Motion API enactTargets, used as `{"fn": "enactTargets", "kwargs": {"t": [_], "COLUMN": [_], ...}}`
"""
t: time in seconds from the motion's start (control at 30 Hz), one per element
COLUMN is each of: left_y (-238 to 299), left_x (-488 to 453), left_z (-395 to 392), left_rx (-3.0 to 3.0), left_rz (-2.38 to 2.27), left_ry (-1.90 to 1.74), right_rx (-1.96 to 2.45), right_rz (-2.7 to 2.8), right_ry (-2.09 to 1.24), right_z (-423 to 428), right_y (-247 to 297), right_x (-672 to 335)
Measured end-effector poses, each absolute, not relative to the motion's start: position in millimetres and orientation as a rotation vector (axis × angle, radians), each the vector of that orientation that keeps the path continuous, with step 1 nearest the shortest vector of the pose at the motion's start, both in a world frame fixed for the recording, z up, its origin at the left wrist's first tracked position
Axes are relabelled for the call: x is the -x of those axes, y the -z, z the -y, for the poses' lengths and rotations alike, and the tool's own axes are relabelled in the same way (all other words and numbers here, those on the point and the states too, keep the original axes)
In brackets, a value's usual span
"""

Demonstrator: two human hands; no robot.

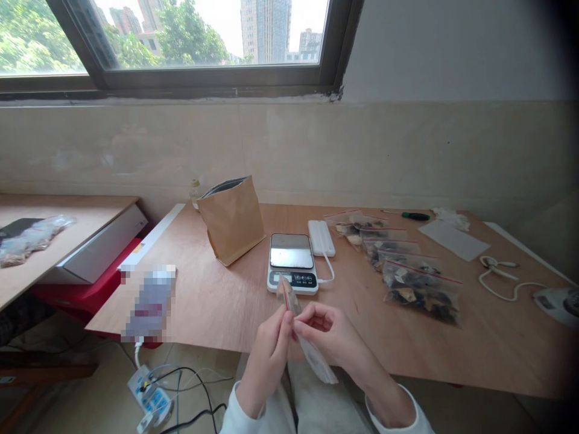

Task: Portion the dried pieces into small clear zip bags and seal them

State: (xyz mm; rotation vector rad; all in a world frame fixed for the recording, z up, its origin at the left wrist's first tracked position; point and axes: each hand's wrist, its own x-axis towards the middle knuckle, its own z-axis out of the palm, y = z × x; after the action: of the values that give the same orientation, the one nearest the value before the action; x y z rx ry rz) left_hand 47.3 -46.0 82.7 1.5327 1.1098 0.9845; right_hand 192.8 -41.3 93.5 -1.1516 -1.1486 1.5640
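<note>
We observe left hand and right hand, both pinching 1 clear zip bag near the scale.

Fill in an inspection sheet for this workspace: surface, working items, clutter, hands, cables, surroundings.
Surface: wooden tabletop
Working items: clear zip bag; digital scale; open brown pouch; filled zip bags at right
Clutter: green-handled screwdriver, white sheet at back right
Hands: left hand and right hand both pinch the clear zip bag
Cables: white cable joins digital scale and white block; looped white cord at right; black cords by power strip below
Surroundings: window above beige wall; second table at left
</note>
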Motion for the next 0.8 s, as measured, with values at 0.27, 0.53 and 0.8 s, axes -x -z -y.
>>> {"fn": "enactTargets", "kwargs": {"t": [0.27, 0.53, 0.8], "left_y": [-79.5, -81.1, -79.8], "left_x": [-46.0, -44.3, -50.6], "left_z": [47.5, 44.5, 44.4], "left_rx": [-1.513, -1.542, -1.523], "left_rz": [-1.093, -1.167, -1.192], "left_ry": [-1.032, -1.01, -1.011], "right_rx": [1.125, 1.242, 1.353], "right_rz": [1.23, 1.538, 1.582], "right_ry": [-1.554, -1.101, -0.669], "right_z": [41.0, 44.3, 49.4], "right_y": [-88.6, -98.4, -95.2], "right_x": [-200.5, -197.2, -186.8]}}
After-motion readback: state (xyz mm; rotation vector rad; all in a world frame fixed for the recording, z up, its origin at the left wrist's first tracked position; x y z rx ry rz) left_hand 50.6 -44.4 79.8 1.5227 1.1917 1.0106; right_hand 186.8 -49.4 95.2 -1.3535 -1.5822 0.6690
